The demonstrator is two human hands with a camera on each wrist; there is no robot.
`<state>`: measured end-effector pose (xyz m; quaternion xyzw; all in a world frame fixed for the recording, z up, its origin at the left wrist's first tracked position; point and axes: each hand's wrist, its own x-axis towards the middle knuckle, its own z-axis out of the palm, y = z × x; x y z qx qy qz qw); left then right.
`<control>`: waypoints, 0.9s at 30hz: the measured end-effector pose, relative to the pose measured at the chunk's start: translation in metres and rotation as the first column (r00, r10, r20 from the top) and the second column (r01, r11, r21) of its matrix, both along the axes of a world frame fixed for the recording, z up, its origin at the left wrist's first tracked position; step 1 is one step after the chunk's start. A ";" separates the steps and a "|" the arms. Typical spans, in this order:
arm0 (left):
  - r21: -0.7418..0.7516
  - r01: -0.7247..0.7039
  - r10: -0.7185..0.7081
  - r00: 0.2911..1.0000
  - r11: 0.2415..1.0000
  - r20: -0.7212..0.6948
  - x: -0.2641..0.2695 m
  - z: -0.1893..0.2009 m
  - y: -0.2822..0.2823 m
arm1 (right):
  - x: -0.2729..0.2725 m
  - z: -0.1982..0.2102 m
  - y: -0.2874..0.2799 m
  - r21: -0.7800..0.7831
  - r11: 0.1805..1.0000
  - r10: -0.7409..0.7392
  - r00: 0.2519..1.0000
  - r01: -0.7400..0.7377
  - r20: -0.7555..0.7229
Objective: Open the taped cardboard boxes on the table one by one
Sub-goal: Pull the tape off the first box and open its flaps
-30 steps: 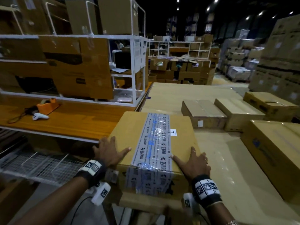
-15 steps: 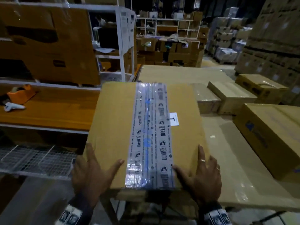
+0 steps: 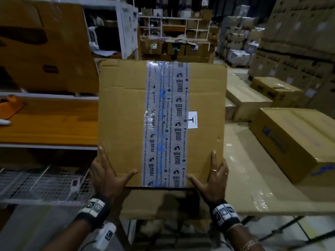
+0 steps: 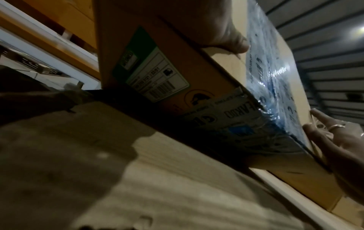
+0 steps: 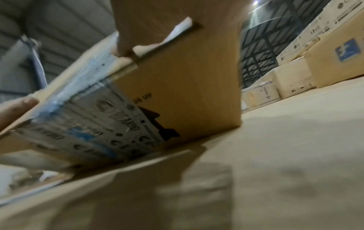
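A brown cardboard box sealed lengthwise with a wide printed tape strip is tipped up, its top face toward me. In the right wrist view the box rests a far lower corner on the table. My left hand presses the near left corner, its forefinger straight along the edge and its thumb flat on the top. My right hand mirrors it at the near right corner. The left wrist view shows the box with my left thumb over its edge and my right hand beyond.
Other closed boxes lie on the table to the right: a large one and smaller ones behind it. A wooden shelf with an orange tape dispenser is on the left, a wire shelf below. Stacked cartons fill the back right.
The box lay flat on the table with my hands on its top near the front edge. Its near end has since come up, and my hands now clamp its two near corners.
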<state>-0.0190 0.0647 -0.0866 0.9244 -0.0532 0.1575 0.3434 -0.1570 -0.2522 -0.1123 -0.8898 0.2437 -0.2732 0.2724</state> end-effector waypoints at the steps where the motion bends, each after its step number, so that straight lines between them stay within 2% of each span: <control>1: -0.004 0.030 -0.030 0.999 1.000 -0.017 0.007 -0.005 0.001 | 0.003 -0.002 -0.002 0.019 1.000 0.024 1.000 -0.024 -0.005; 7: -0.020 0.190 -0.191 0.978 0.982 -0.079 0.013 -0.031 0.017 | 0.002 -0.019 -0.005 0.113 0.989 0.099 0.995 -0.096 -0.018; 10: -0.009 0.230 -0.230 0.971 0.973 -0.064 0.009 -0.037 0.031 | -0.004 -0.022 0.001 0.179 0.981 0.075 0.997 -0.078 0.023; 14: -0.030 0.215 -0.215 0.977 0.976 0.010 0.000 -0.019 0.039 | -0.005 0.014 0.012 0.197 0.980 0.001 0.984 -0.036 0.177; 18: -0.053 0.185 -0.173 0.969 0.981 0.174 0.003 0.041 0.034 | 0.000 0.071 0.017 0.014 1.000 0.016 0.950 -0.021 0.312; 21: 0.030 0.155 -0.157 0.934 0.987 0.321 0.014 0.096 0.029 | 0.006 0.122 0.017 -0.185 0.982 0.031 0.935 0.038 0.354; 24: 0.196 0.103 -0.183 0.875 0.975 0.449 0.022 0.148 0.022 | 0.016 0.176 0.021 -0.433 0.900 0.108 0.937 0.050 0.333; 27: 0.327 0.117 -0.268 0.842 0.938 0.468 0.035 0.194 0.017 | 0.027 0.226 0.025 -0.613 0.788 0.084 0.978 0.052 0.192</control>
